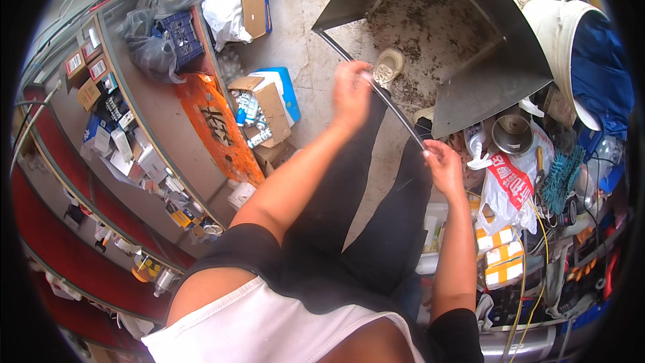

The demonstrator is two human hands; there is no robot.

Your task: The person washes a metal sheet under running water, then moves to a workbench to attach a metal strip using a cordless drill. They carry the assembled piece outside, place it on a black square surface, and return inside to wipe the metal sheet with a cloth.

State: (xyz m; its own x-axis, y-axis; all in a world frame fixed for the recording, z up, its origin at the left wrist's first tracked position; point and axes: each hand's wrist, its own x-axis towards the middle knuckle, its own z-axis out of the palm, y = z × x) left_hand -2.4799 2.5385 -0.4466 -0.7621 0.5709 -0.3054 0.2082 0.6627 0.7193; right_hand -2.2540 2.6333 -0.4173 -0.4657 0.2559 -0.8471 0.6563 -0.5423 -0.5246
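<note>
A dark grey sheet-metal frame (pixel 517 23), open in the middle, is tilted in front of my legs. Its near side shows as a narrow metal edge (pixel 396 109) running from upper left to lower right. My left hand (pixel 352 94) is blurred, its fingers curled at the middle of that edge. At the lower right end of the edge, my right hand (pixel 445 167) pinches the metal between thumb and fingers. Whether anything small is in the left fingers is hidden by the blur.
Shelves (pixel 151 168) with small boxes line the left, beside an orange panel (pixel 218 128). An open carton (pixel 272 111) holds packets. A white bucket (pixel 547 23) with blue cloth stands at the right, above a spray bottle (pixel 476 142), a metal bowl (pixel 512 133) and tangled tools.
</note>
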